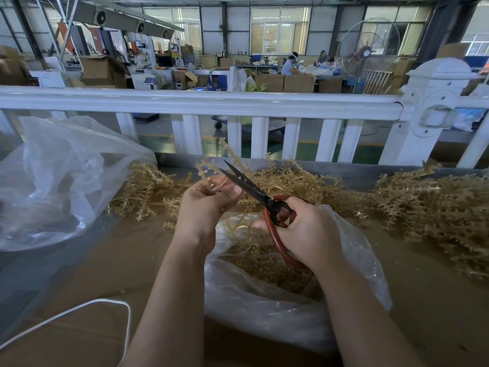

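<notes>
My left hand (206, 205) pinches a tan plastic sprue strip (211, 168) that sticks up and away from me, studded with small cross-shaped parts. My right hand (304, 229) grips scissors (254, 190) with red handles and dark blades. The blades are slightly apart, with their tips beside the strip just above my left fingers. Under both hands lies an open clear plastic bag (264, 308) holding small tan cut pieces.
Heaps of tan sprue strips (436, 207) cover the back and right of the cardboard-covered table (111, 260). A large clear bag (53, 181) lies at the left, a white cord (79, 311) at the front left. A white railing (211, 104) runs behind the table.
</notes>
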Demonstrator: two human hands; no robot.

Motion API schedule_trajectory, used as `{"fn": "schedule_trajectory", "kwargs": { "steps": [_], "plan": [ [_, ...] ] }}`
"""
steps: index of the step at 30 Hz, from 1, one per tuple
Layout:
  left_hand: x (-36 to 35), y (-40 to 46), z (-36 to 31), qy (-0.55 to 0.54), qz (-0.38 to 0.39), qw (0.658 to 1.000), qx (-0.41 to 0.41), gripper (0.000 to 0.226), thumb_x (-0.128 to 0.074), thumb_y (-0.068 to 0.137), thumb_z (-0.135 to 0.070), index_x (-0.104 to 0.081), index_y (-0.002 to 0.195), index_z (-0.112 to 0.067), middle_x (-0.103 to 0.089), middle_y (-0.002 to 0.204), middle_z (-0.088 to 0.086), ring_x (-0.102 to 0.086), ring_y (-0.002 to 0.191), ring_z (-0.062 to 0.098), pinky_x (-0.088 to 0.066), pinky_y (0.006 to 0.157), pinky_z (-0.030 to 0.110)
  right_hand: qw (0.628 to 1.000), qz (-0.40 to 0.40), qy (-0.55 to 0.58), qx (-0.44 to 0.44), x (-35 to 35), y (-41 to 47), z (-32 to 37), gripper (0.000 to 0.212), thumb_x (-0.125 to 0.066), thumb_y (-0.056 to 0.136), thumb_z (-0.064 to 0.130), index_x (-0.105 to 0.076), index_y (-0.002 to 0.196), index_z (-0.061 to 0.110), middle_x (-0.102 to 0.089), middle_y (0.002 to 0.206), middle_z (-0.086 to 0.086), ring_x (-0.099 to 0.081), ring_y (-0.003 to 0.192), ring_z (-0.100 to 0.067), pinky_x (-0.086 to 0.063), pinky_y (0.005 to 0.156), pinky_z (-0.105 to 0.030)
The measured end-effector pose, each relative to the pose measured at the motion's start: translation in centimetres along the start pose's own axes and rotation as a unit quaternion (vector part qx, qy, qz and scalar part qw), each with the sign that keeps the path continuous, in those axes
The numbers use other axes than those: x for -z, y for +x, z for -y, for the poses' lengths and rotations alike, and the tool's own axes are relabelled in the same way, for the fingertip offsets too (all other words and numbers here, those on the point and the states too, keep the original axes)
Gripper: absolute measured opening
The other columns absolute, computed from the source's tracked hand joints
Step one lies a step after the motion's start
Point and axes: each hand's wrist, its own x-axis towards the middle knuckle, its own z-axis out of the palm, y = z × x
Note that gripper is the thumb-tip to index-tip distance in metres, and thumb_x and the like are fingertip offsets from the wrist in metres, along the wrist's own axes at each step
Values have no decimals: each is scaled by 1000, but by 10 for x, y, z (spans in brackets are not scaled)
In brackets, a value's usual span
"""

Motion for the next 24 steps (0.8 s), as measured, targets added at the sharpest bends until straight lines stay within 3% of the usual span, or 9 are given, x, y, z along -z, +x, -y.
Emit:
{"fn": "schedule_trajectory", "kwargs": {
  "steps": [6,11,18,24],
  "plan": [
    [0,-3,-3,5,2,1000,23,23,-60,84,15,-71,81,-4,-74,83,10,-72,79,19,-60,77,26,1000,-3,-23,7,1,0,1,73,-43,68,92,-69,96,31,-70,77,19,-56,64,3,-37,54,-7],
    [-2,-4,-3,8,17,999,40,37,-59,84,16,-75,64,-11,-75,83,10,-73,77,18,-59,72,24,999,-1,-39,4,1,1,1,71,-45,68,91,-67,98,31,-65,77,22,-55,65,2,-36,53,-7],
    [-1,-3,-2,23,24,999,32,36,-61,84,13,-77,64,-13,-74,80,10,-73,75,18,-59,74,25,999,-13,-39,15,1,0,0,68,-49,70,88,-69,95,29,-72,80,17,-64,67,-1,-42,54,-12],
    [1,-3,-2,24,42,998,31,35,-62,85,9,-76,62,-14,-74,75,4,-73,73,15,-58,72,23,999,-27,-34,20,1,0,0,69,-49,71,88,-72,91,26,-69,71,15,-59,58,-1,-38,53,-10]
  ]
}}
